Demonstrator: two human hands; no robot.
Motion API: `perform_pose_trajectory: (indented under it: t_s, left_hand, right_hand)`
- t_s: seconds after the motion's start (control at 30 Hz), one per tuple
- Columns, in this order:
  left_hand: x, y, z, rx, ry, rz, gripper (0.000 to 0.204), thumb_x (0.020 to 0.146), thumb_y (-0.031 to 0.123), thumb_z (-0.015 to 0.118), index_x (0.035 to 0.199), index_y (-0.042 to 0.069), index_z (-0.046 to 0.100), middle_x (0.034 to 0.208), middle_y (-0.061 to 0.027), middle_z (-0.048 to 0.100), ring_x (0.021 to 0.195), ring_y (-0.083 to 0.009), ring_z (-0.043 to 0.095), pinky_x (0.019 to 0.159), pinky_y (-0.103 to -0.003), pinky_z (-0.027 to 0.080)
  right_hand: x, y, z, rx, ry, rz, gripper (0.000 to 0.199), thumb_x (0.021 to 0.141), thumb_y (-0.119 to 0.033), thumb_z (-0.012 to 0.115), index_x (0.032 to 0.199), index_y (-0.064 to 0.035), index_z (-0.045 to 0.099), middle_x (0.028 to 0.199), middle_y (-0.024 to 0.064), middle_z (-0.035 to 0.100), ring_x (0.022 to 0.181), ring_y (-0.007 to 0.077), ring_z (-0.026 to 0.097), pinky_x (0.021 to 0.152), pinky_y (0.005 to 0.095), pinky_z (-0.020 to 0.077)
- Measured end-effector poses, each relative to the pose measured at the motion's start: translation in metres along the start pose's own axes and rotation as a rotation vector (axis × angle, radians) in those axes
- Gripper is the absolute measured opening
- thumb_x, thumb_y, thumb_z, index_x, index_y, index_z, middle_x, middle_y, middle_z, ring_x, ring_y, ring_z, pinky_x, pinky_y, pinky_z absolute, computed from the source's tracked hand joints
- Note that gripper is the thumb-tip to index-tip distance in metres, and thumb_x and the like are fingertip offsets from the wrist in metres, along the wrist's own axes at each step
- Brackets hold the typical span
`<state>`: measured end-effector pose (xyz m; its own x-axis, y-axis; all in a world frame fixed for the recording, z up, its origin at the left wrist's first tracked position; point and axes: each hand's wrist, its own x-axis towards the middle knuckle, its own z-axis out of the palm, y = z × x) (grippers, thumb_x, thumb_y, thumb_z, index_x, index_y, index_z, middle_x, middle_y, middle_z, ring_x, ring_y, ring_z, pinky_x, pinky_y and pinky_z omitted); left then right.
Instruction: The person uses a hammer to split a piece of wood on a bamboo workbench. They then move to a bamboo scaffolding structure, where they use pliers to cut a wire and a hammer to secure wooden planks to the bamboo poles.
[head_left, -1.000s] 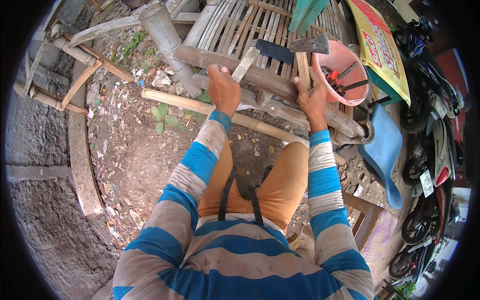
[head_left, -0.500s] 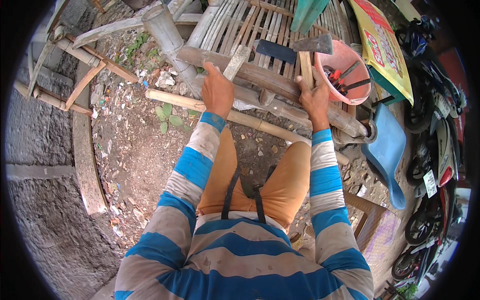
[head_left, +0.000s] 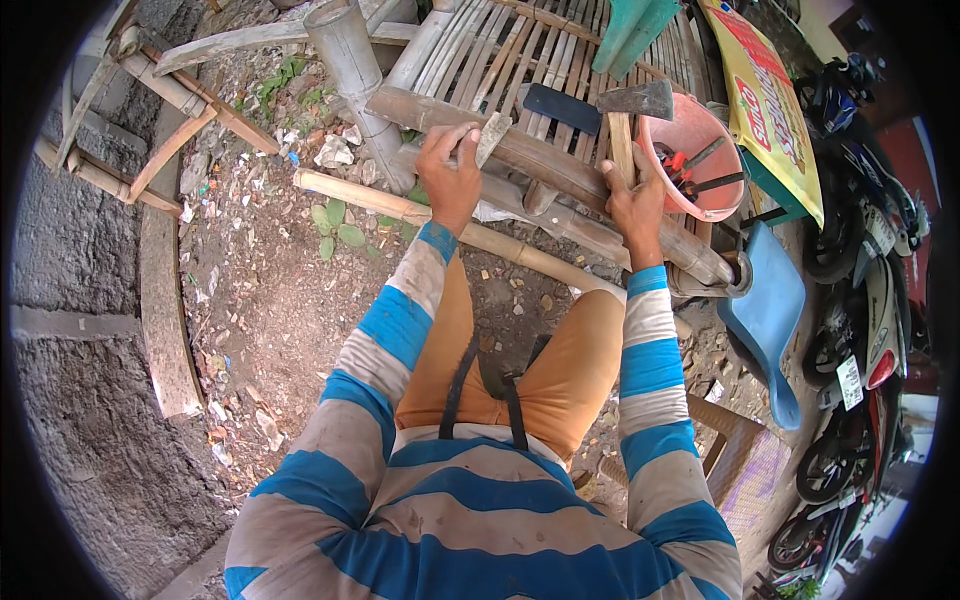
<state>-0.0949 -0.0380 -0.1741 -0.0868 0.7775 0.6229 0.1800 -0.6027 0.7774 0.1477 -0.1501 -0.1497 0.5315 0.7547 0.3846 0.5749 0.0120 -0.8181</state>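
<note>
Bamboo poles (head_left: 560, 175) lay across the front edge of a slatted bamboo platform (head_left: 500, 50) in the upper middle of the frame, running from upper left down toward the right. Behind them, the platform's slats filled the top of the picture, with a thick upright bamboo post (head_left: 350, 70) at its left corner. A thinner pale pole (head_left: 440, 220) lay lower, on the dirt ground (head_left: 270, 300) strewn with rubble and leaves. At the right, a blue plastic seat (head_left: 770, 310) stood just beside the pole ends, with parked motorcycles (head_left: 860, 250) further right and a yellow banner (head_left: 765, 90) above. A pink bucket (head_left: 690, 140) holding tools sat on the platform near the right hand.

Left hand (head_left: 450, 175) rested on the top pole, fingers curled around a short pale wedge of wood or metal (head_left: 492, 135) held against the bamboo. Right hand (head_left: 632, 195) was closed around the wooden handle of a hammer (head_left: 630, 110), whose grey head pointed right, just beside the bucket rim. A dark flat blade (head_left: 560, 108) lay on the slats between the two hands, touching neither.
</note>
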Motion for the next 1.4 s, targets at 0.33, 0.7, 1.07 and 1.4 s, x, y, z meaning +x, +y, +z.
perform_pose_trajectory:
  t_s: [0.33,0.7,1.07,1.4]
  left_hand:
    - [-0.002,-0.007,0.017,-0.056,0.040,-0.032,0.012,0.093,0.007,0.072,0.098,-0.003,0.077,0.092,-0.0133,0.073,0.084,-0.0273,0.069,0.079,-0.036,0.052]
    - [-0.006,-0.006,0.017,-0.024,0.085,0.074,0.008,0.092,0.004,0.072,0.096,-0.002,0.075,0.093,-0.0136,0.072,0.084,-0.0295,0.069,0.078,-0.038,0.053]
    - [-0.014,0.000,0.017,0.166,0.040,-0.327,0.021,0.106,0.018,0.051,0.108,-0.002,0.052,0.095,-0.0217,0.066,0.087,-0.0397,0.063,0.078,-0.049,0.047]
    - [0.001,-0.007,0.035,0.156,0.199,-0.029,0.016,0.104,0.016,0.056,0.104,0.000,0.059,0.107,-0.0160,0.057,0.104,-0.0352,0.053,0.097,-0.047,0.040]
  right_hand:
    - [0.001,0.004,0.001,-0.040,-0.009,0.037,0.051,0.086,-0.021,0.079,0.125,0.0084,0.066,0.117,0.0267,0.070,0.110,0.0371,0.067,0.100,0.0421,0.0488]
    - [0.000,0.003,0.000,-0.141,0.021,-0.072,0.054,0.086,-0.022,0.080,0.127,0.0108,0.065,0.122,0.0298,0.069,0.116,0.0384,0.067,0.105,0.0422,0.0481]
    - [-0.002,0.002,-0.001,-0.059,0.013,-0.074,0.044,0.086,-0.019,0.079,0.125,0.0011,0.069,0.108,0.0218,0.073,0.102,0.0354,0.069,0.096,0.0416,0.0507]
    - [-0.003,-0.001,0.000,0.017,0.007,0.003,0.043,0.086,-0.016,0.078,0.123,0.0025,0.069,0.110,0.0240,0.071,0.105,0.0383,0.067,0.099,0.0429,0.0488]
